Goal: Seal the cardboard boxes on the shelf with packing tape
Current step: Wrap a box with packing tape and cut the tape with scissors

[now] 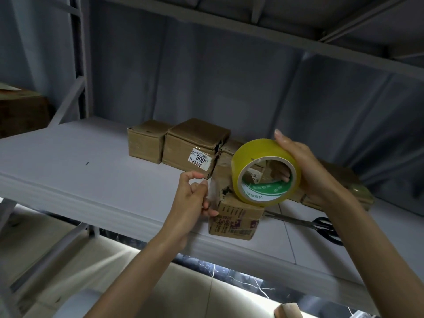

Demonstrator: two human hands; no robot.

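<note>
Nearest, the left hand (191,198) pinches the loose end of clear tape (212,191) between curled fingers, the strip hanging roughly upright against the near-left corner of the front cardboard box (236,216). That box is brown, printed and torn at its top edge, standing near the shelf's (91,180) front edge. Just right, the right hand (305,171) grips the yellow tape roll (266,172), fingers through the core, its open face turned toward the camera. Scissors (307,223) lie to the right, blades pointing left. Farther back stand two more brown boxes (195,145).
</note>
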